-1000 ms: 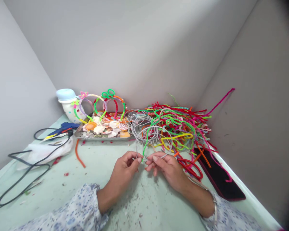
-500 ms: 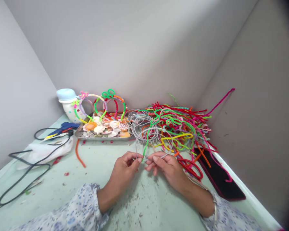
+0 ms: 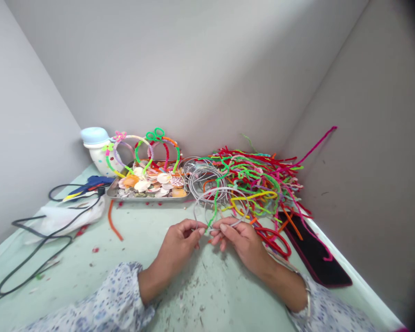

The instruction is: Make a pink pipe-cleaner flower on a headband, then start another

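A thin grey wire loop stands upright between my hands. My left hand pinches its left side, thumb and forefinger pressed together. The lower end of a green pipe cleaner meets the wire at those fingertips; which fingers grip it I cannot tell exactly. My right hand is closed on the loop's lower right part, thumb on top, other fingers curled below. Just behind the loop lies a coil of several grey wires, partly covered by the green pipe cleaner.
A heap of coloured pipe cleaners fills the back right, beside a black flat case. Behind left, a metal tray holds shells; decorated headbands stand by a white jar. A black cable loops at left.
The green pipe cleaner has tilted, its upper part leaning right and its lower end shifting slightly right. Both hands stay almost in place on the loop.
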A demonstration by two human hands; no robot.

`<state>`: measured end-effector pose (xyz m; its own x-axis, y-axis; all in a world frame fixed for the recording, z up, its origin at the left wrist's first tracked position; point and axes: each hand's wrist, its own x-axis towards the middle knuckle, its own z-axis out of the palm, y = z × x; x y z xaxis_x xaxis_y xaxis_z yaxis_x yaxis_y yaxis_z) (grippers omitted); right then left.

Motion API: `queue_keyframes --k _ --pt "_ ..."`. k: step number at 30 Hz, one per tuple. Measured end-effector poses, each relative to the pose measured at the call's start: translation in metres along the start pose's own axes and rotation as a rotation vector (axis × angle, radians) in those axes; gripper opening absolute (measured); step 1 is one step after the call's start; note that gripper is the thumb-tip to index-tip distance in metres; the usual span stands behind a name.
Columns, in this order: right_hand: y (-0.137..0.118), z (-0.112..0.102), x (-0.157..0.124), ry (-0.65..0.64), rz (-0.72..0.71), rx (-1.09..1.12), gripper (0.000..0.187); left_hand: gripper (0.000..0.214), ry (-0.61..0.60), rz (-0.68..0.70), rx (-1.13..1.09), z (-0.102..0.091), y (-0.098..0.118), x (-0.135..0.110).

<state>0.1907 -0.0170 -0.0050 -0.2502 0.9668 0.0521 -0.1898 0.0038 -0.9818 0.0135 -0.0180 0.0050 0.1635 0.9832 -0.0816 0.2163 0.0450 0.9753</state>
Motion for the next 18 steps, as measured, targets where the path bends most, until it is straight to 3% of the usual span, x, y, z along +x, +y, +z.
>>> queue_keyframes --k 8,18 --pt "-0.0037 0.0028 -0.0012 0.020 0.012 -0.031 0.027 0.020 -0.051 -0.029 -0.070 0.0016 -0.0050 0.0030" --pt "-0.0022 0.0020 0.0001 0.023 -0.004 -0.046 0.029 0.022 0.031 -0.020 -0.031 0.0011 -0.0002 0.0005"
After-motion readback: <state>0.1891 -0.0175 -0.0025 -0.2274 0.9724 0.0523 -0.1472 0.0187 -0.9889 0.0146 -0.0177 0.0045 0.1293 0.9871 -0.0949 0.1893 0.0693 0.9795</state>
